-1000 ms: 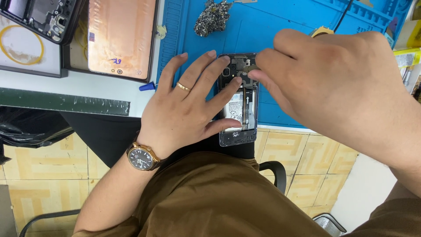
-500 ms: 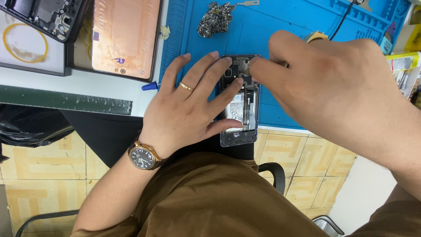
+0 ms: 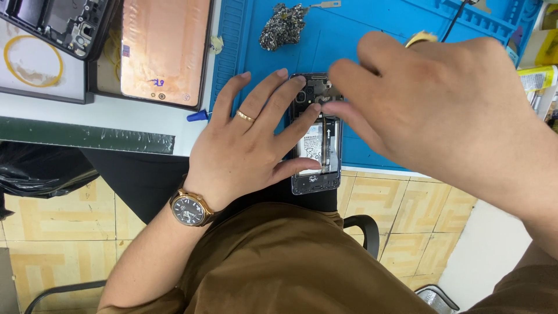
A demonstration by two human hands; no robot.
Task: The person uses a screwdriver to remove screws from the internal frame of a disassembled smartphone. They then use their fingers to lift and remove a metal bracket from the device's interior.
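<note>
An opened phone [image 3: 317, 152] with its back removed lies on the blue work mat [image 3: 360, 35], its lower end hanging over the bench edge. My left hand [image 3: 250, 145], with a gold ring and a wristwatch, lies flat on the phone's left side and pins it down, thumb across the lower part. My right hand [image 3: 442, 110] hovers over the phone's upper end, its fingertips pinched together at the camera area. Whether a small part sits between those fingertips is hidden.
A copper-coloured phone panel [image 3: 165, 49] and a dark phone frame [image 3: 58, 23] lie at the back left. A clump of small metal scraps [image 3: 282, 26] sits on the mat. A blue-tipped tool [image 3: 197, 115] lies by my left hand. Bottles stand at the right edge.
My right hand has shifted slightly left and its fingertips have drawn together over the phone's top. My left hand has stayed on the phone.
</note>
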